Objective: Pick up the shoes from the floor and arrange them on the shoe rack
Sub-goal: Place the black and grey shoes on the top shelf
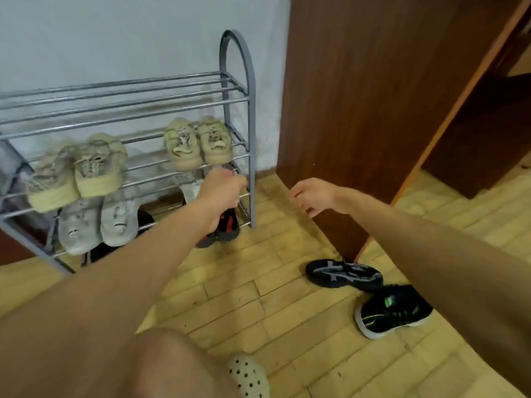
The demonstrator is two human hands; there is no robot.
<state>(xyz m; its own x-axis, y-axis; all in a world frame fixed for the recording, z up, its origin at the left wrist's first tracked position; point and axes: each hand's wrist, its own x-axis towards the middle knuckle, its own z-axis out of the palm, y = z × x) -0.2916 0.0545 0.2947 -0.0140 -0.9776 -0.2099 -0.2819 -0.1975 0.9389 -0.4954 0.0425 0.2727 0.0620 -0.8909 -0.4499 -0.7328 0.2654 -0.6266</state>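
A grey metal shoe rack (pixel 237 81) stands against the wall. Two beige pairs rest on its middle shelf, one at the left (pixel 77 173) and one at the right (pixel 198 143). A grey-white pair (pixel 97 222) sits on the shelf below. My left hand (pixel 221 191) is closed on a black and red shoe (pixel 227 225) at the rack's lower right end. My right hand (pixel 316 196) hovers open to the right, holding nothing. On the floor lie a black shoe with grey stripes (pixel 344 274) and a black shoe with green marks (pixel 393 310).
A brown wooden door (pixel 359 110) stands right of the rack, its lower edge close to the two floor shoes. The floor is yellow parquet (pixel 258 297). My knee and a white perforated clog (pixel 248 374) are at the bottom of the view.
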